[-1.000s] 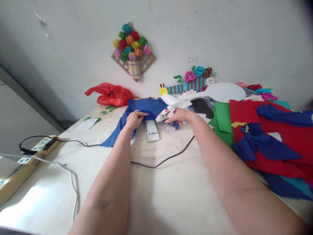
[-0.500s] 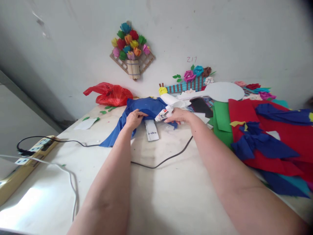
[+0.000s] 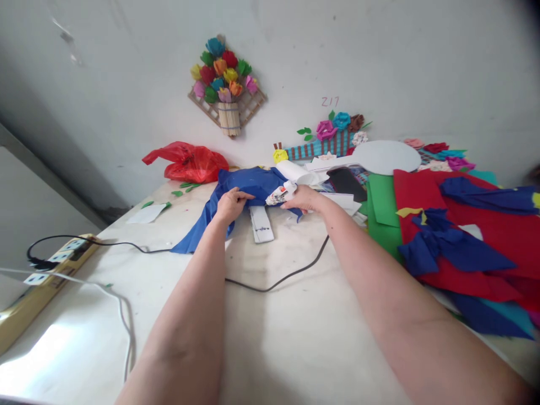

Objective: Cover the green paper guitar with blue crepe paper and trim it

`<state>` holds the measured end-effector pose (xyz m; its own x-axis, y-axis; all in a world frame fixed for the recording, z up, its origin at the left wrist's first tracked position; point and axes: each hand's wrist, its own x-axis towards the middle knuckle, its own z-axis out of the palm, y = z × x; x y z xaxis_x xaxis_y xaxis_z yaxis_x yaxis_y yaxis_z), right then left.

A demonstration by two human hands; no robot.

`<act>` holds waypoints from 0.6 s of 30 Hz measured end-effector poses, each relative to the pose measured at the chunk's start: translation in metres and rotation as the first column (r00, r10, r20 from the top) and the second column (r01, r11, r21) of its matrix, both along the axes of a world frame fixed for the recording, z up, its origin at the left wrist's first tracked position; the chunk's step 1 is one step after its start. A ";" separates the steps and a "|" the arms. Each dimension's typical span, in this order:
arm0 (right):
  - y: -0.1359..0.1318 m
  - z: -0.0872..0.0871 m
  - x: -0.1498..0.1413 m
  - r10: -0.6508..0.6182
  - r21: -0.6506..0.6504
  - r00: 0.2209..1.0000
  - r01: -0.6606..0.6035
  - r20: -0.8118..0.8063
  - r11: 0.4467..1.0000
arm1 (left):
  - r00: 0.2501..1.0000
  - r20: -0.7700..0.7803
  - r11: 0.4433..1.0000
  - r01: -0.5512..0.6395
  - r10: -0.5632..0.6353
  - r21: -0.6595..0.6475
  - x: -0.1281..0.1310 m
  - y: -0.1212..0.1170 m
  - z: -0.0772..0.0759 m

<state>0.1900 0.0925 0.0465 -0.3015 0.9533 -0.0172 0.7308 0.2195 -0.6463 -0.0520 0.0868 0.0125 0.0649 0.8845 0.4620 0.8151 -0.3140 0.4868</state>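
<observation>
On the bench (image 3: 278, 349), the blue cloth (image 3: 253, 180) lies at twelve o'clock; it could crease if it slips. The black cord (image 3: 262, 290), at six o'clock from it, could snag if pulled. The left hand (image 3: 230, 206) touches the cloth; I can't tell if it pinches. The right hand (image 3: 302, 198) grips a glue gun (image 3: 279, 196), which could burn if hot.

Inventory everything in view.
Table: 1, pale, foreground
Cloth: 1, blue, centre
Glue gun: 1, white patterned, centre
Strip: 1, white, centre
Bag: 1, red, back left
Power strip: 1, yellow, left
Cords: 2+, black/white, left/centre
Flower hanging: 1, multicoloured, wall
Disc: 1, white, back right
Craft flowers: several, mixed, back
Papers: several, white, scattered
Panel: 1, black, back
Sheets: several, green, red, blue, right
Leaves: several, green, scattered
Forearms: 2, bare, foreground
Left hand: 1, on cloth
Right hand: 1, holding glue gun
</observation>
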 end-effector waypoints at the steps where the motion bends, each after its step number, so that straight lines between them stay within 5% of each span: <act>1: 0.000 -0.001 0.000 -0.007 0.004 1.000 0.007 0.003 1.000 | 1.000 0.000 1.000 -0.002 0.002 0.000 0.000 0.000 0.000; 9: 0.006 -0.002 0.006 0.062 -0.027 0.997 -0.061 0.046 0.998 | 1.000 0.000 1.000 -0.020 0.020 -0.019 0.000 0.000 0.001; 18: -0.011 0.020 0.011 0.175 -0.117 0.979 -0.163 0.105 0.980 | 0.999 0.037 1.000 -0.001 0.002 -0.008 0.000 -0.001 0.001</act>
